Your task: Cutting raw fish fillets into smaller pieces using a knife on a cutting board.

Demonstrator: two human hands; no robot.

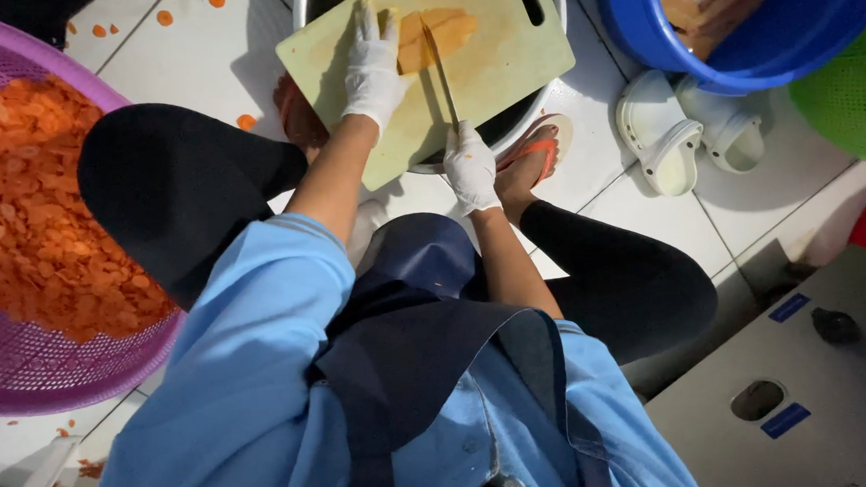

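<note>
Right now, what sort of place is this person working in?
Probably a kitchen or food-prep area with the work done low over a tiled floor. The left hand steadies orange food on a cutting board while the right hand holds a knife. A purple basket holds a heap of orange slices.

The floor (181, 58) is white tile with dark grout lines, and small orange scraps (245, 122) lie scattered on it left of the hands. Further left stands a purple basket (21, 384) of perforated plastic. Right of the hands a pair of white clogs (692, 132) sits on the tiles. Beyond them, up and to the right, is a blue tub (742, 54), with a green basket (845, 98) just beside it. Below and right of the hands a grey metal box (813, 391) carries two blue labels and a dark knob. The light is even, with soft shadows.
</note>
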